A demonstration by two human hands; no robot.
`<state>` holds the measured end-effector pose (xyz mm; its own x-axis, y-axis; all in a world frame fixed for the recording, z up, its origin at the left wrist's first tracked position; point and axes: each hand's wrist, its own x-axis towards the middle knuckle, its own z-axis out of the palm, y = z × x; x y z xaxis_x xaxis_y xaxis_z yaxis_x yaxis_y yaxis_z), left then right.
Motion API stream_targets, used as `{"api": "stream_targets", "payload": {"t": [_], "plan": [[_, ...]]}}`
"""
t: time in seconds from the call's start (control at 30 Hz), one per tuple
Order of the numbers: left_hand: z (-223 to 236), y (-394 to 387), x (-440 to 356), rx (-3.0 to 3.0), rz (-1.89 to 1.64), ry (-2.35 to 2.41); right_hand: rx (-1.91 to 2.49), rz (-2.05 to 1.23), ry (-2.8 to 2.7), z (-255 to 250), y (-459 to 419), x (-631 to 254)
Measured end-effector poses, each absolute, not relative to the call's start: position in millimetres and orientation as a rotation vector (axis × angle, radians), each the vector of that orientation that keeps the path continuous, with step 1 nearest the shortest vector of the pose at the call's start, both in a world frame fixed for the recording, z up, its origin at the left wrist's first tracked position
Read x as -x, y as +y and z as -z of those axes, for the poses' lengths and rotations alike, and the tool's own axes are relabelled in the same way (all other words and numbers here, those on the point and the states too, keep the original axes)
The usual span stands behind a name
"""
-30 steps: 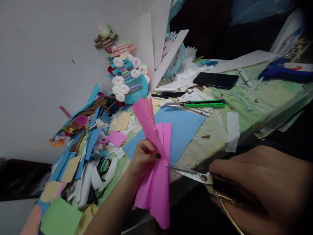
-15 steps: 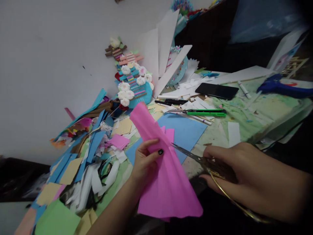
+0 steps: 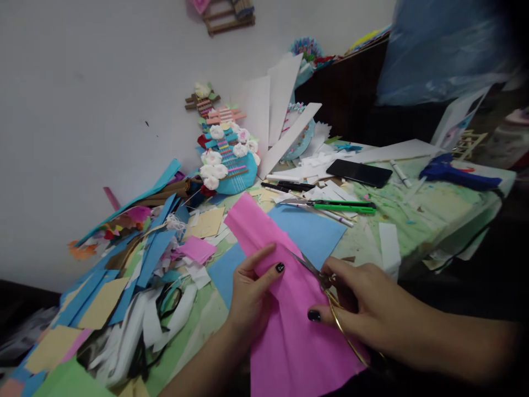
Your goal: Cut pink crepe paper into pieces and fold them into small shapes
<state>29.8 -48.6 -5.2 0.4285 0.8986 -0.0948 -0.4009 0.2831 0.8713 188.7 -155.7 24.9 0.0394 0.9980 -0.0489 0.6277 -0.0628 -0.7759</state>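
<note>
A sheet of pink crepe paper (image 3: 289, 331) hangs from my left hand (image 3: 256, 286), pinched between thumb and fingers at its narrower upper part. My right hand (image 3: 359, 309) grips gold-handled scissors (image 3: 318, 275). Their blades are parted at the right edge of the pink paper, tips pointing up and left towards my left hand. The lower part of the paper spreads out wide below both hands. Behind it a blue sheet (image 3: 318, 231) lies on the table.
Beyond the blue sheet lie a green utility knife (image 3: 345, 206), a black phone (image 3: 359, 173) and a blue glue gun (image 3: 458, 172). Paper scraps (image 3: 103, 303) crowd the left side. A flower-decorated craft piece (image 3: 237, 179) leans at the wall.
My right hand has moved left with the scissors, bringing the blades further over the paper's edge. The paper hangs lower in view, and the camera has tilted up slightly.
</note>
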Motion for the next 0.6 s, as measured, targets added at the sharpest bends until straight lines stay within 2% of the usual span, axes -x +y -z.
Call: {"api": "stream_targets", "payload": {"t": [0.6], "plan": [[15,-55,-32,-0.912,-0.914,0.71,1.733,-0.858,-1.59,-14,-153,-188]]}}
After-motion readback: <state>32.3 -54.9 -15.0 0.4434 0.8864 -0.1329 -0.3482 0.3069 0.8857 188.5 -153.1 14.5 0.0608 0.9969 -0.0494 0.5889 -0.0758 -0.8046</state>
